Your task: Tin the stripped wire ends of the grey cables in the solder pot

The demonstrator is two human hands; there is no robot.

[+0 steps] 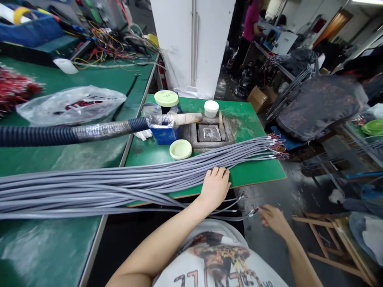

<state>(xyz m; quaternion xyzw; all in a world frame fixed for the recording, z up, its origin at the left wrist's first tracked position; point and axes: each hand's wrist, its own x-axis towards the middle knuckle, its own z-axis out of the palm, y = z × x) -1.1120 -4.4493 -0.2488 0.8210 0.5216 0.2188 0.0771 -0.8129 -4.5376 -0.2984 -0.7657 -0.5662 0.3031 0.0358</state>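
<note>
Long grey round cables (167,173) with reddish frayed ends came first, a few strands hanging past the near edge of the green tabletop (248,175), their tips just beside the bare right hand (273,218), fingers bent, its grasp impossible to tell. The bare left hand (216,183) lay palm-down across the main bundle on the tabletop, its grip unclear. Beyond sat a pale-green shallow round dish (180,149), then a grimy square block with a recessed centre (209,133).
</note>
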